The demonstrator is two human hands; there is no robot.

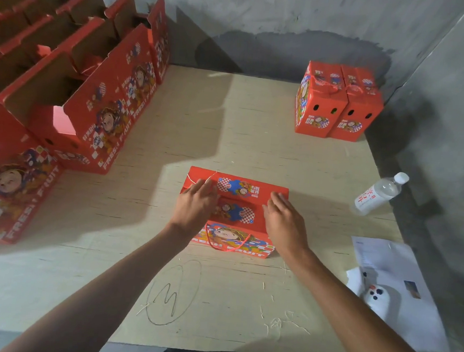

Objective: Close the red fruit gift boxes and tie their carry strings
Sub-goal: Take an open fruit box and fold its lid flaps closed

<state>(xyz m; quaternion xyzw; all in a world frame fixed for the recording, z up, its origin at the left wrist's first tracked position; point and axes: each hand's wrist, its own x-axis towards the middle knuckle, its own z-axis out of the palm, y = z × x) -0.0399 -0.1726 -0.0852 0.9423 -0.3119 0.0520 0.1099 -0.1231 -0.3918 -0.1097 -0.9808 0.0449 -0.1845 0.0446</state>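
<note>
The table carries a row of open boxes at 10 o'clock and two tied boxes at 2 o'clock. The box being closed sits at centre, its string hanging at 6 o'clock. Both hands lie flat on its top flaps, fingers straight: left hand at 9 o'clock, right hand at 3 o'clock. A bottle lies at 3 o'clock.

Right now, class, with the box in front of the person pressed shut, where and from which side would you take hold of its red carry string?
Pinch the carry string at the bottom of its loop, coming from the near side. It hangs free down the box front, below both flat hands.
</note>
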